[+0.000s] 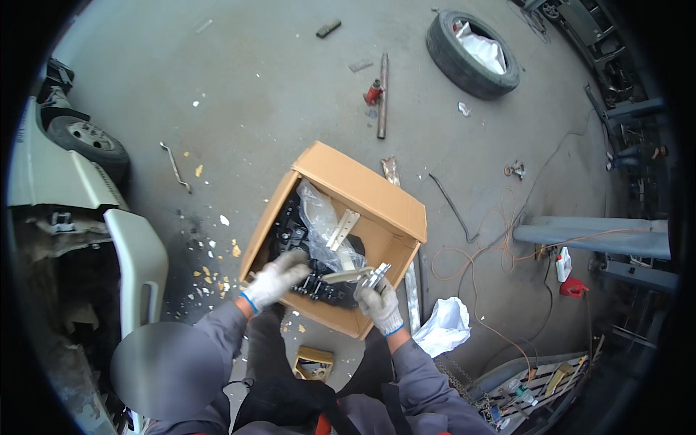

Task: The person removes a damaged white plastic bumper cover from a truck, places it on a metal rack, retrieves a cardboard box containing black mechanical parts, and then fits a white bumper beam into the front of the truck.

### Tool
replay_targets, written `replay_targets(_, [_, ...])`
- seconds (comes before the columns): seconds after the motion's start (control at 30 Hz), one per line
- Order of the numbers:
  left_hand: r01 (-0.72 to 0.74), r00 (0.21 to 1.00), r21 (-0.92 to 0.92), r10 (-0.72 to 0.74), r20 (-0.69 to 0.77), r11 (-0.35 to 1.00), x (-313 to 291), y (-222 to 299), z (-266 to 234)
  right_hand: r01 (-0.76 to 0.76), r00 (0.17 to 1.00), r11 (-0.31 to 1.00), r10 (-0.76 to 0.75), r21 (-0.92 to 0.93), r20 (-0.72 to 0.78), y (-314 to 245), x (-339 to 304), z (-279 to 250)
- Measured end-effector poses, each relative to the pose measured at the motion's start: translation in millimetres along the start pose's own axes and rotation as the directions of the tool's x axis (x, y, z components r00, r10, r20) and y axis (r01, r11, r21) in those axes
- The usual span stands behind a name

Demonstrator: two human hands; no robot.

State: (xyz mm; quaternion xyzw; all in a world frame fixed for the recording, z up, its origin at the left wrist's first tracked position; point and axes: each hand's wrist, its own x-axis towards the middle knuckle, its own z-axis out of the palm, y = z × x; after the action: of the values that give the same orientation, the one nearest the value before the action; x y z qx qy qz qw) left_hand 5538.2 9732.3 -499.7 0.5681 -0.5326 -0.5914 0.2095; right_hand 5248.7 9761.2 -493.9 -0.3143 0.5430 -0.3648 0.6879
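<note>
An opened cardboard box [360,190] stands in front of me between my legs. Inside lie black parts [291,230], a clear plastic bag [317,210] and a pale metal strip with holes [344,230]. My left hand [277,278], in a whitish work glove, hovers over the box's near left side. Its fingers reach out toward the black parts and hold nothing that I can see. At the near right wall, my gloved right hand [380,306] is closed around shiny metal pieces [376,275]. A flat, pale metal piece [345,276] extends left from them.
A pale vehicle body [138,254] stands at left. On the floor lie a wrench [175,167], a metal pipe [383,98], a tire [439,45], cables [471,250] and a white bag [444,328]. A lift arm [573,230] juts in from the right.
</note>
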Motion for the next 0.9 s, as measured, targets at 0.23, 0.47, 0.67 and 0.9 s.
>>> replay_targets(0.23, [0.066, 0.937, -0.205, 0.01, 0.349, 0.977, -161, 219, 0, 0.254, 0.93, 0.967, -0.238, -0.022, 0.278, -107, -133, 79])
replay_targets(0.47, [-0.122, 0.974, -0.293, 0.171, 0.149, 0.948, -258, 305, -7, 0.631, 0.718, 0.335, -0.593, -0.699, 0.364, -253, -233, 126])
replay_targets(0.67, [-0.061, 0.956, -0.611, 0.222, 0.192, 0.79, -296, 331, -16, 0.727, 0.606, 0.298, -0.702, -0.619, 0.373, -304, -293, 137])
replay_targets(0.9, [-0.161, 0.945, -0.605, 0.299, 0.134, 0.78, -323, 357, -14, 0.809, 0.509, 0.303, -0.79, -0.504, 0.341, -310, -311, 138])
